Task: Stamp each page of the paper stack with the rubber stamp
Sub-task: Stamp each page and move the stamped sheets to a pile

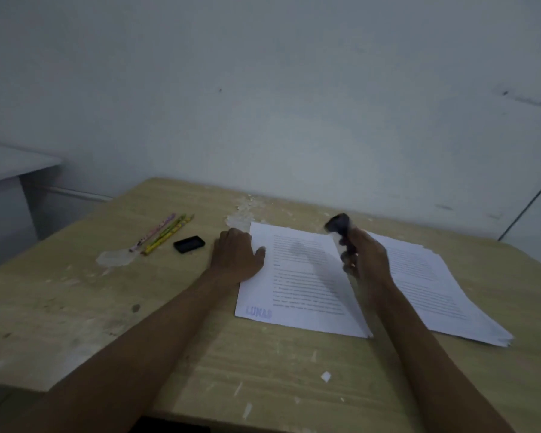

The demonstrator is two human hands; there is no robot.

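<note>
Head view: the left hand (236,256) lies flat on a white printed sheet (300,276) on the worn wooden table (200,354); the right hand (361,256) grips a black rubber stamp (339,225) raised above it, best lowered squarely.

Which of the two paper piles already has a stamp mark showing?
The left pile, under the left hand: a blue mark sits in its near-left corner. The right pile shows only printed text.

Two paper stacks side by side on tabletop (200,354): stamped page (297,285) left, paper stack (434,282) right. Ink pad (189,244) and pencils (163,234) left of pages.
</note>
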